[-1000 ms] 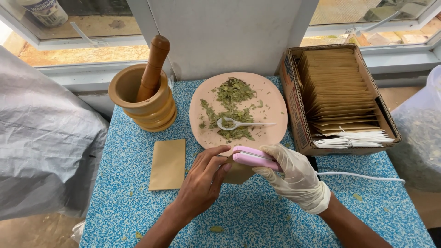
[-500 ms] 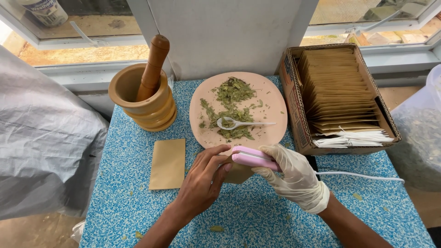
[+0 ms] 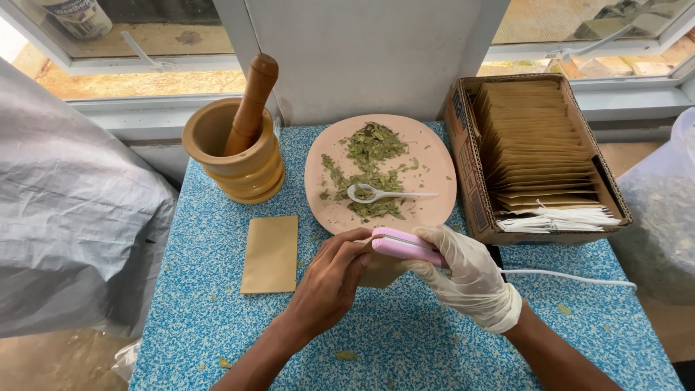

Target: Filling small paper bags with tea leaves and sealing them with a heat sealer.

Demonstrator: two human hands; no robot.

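Observation:
My bare left hand [image 3: 329, 279] pinches a small brown paper pouch [image 3: 378, 272] at its top edge, just in front of the plate. My right hand [image 3: 467, 275], in a thin white glove, grips a pink handheld sealer [image 3: 407, 247] clamped over that same edge. The sealer's white cord [image 3: 572, 277] trails off to the right. Behind my hands sits a pink plate [image 3: 434, 156] with dried green leaves [image 3: 369, 170] and a white plastic spoon [image 3: 384, 193] on them.
A wooden mortar [image 3: 235, 156] with a pestle [image 3: 250, 105] stands at the back left. A flat brown pouch [image 3: 270, 253] lies on the blue speckled tabletop [image 3: 405, 340]. A cardboard box [image 3: 467, 188] of several brown pouches stands at right. Grey plastic sheeting [image 3: 65, 217] hangs left.

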